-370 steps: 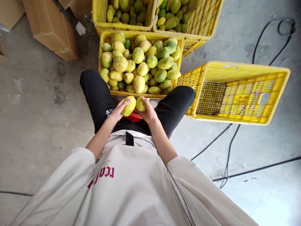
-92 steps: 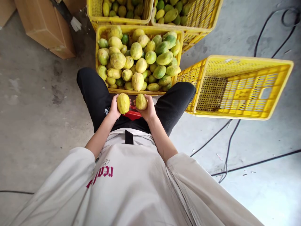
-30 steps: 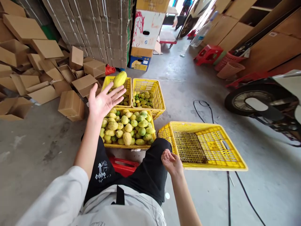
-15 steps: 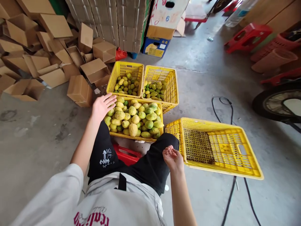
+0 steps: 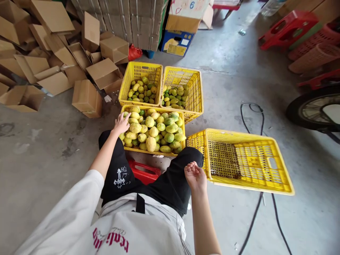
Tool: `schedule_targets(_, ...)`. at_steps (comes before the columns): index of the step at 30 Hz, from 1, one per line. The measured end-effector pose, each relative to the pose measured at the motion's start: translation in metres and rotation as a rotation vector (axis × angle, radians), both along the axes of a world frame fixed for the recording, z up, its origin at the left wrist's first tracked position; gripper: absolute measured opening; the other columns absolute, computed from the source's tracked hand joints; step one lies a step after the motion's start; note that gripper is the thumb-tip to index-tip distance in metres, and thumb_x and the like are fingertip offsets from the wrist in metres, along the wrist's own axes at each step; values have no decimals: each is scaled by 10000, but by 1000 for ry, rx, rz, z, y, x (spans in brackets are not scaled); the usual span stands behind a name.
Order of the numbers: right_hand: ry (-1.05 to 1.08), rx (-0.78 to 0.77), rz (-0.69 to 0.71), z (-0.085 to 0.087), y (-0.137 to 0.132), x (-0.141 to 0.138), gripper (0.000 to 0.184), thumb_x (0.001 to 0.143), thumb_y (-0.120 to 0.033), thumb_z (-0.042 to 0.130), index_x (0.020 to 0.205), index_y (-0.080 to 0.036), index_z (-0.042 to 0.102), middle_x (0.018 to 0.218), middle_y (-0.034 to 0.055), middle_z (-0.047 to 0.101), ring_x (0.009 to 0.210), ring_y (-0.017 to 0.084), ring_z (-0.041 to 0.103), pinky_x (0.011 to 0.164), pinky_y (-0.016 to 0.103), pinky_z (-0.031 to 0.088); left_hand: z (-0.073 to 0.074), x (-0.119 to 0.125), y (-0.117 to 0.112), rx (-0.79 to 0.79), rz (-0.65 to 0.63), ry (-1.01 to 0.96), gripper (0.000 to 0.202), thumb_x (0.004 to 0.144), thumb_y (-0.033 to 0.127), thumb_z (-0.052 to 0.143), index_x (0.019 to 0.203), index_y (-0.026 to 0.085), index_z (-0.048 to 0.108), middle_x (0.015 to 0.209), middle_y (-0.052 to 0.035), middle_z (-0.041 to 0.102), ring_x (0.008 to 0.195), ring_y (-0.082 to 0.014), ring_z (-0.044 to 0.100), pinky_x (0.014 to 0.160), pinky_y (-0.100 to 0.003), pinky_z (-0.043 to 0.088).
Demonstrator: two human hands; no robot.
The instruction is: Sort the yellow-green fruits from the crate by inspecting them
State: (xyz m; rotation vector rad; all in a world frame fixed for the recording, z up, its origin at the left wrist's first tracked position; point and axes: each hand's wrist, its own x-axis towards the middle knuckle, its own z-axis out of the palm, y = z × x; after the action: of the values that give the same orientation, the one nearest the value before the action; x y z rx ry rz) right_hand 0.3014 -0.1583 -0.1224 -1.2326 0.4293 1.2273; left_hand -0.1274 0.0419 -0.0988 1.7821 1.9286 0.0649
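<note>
The left hand (image 5: 120,124) covers the fruit under its fingers at the near crate (image 5: 152,152), so a grip cannot be told. The right hand (image 5: 196,175) curls loosely; its palm is hidden. A red stool (image 5: 143,172) is mostly hidden by legs. The wheel (image 5: 313,109) is cut by the right edge.

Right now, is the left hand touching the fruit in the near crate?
Touching. In the head view the left hand lies, fingers spread, on the fruit at the near crate's left corner, with no gap visible.
</note>
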Motion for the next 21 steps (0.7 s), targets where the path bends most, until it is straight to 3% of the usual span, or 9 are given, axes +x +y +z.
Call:
schedule_targets(3,-23,-13,11,0,1,-1,278,793,-36,665,1013,-205,680,800,-54,709,627,101,751,627,172,650,-10,0,10,-104,-11,-27,874,1069,171,686,1917,204,475,1961,-276,437,1783,-528,481,1431,-700,426)
schedule_targets(6,-34,-23,-2,1,1,-1,270,789,-42,648,1000,-206,689,789,-50,710,625,99,740,621,168,638,-21,-4,13,-69,14,-75,835,947,134,815,1760,203,637,1808,-247,624,1656,-481,630,1399,-596,483)
schedule_targets(9,-54,-39,1,0,2,-1,244,799,-59,644,982,-211,698,776,-42,718,633,102,733,633,171,641,-32,-11,4,105,179,-181,636,855,113,884,1459,223,720,1576,-211,743,1519,-449,718,1338,-573,549)
schedule_targets(11,-108,-44,35,-2,1,-2,219,801,-88,679,973,-220,710,773,-40,727,643,109,727,641,177,645,-38,-15,-9,272,312,-300,531,808,120,910,1258,268,670,1378,-154,770,1404,-426,756,1287,-594,589)
schedule_targets(13,-184,-25,91,-3,1,-8,183,815,-153,744,980,-231,737,788,-34,746,667,120,733,649,184,648,-37,-15,-30,438,335,-425,526,759,130,938,1130,291,602,1250,-101,750,1313,-393,774,1258,-606,611)
schedule_targets(15,-234,33,175,0,0,-23,190,834,-267,828,1016,-238,783,850,-14,789,731,139,766,685,206,669,-29,-6,-57,563,171,-555,520,761,156,964,1122,287,613,1238,-94,751,1271,-372,787,1237,-595,629)
schedule_targets(18,-178,176,404,10,3,-64,417,813,-480,985,1139,-261,843,1068,38,871,924,213,849,809,307,729,-5,25,-104,624,-137,-751,521,906,278,987,1318,293,669,1357,-116,789,1333,-359,805,1208,-572,667)
schedule_targets(21,10,305,615,19,7,-116,618,832,-695,1019,1291,-321,845,1330,73,882,1155,325,870,963,497,758,16,73,-145,481,-430,-813,578,1027,288,949,1520,295,647,1516,-162,792,1456,-368,794,1240,-570,677)
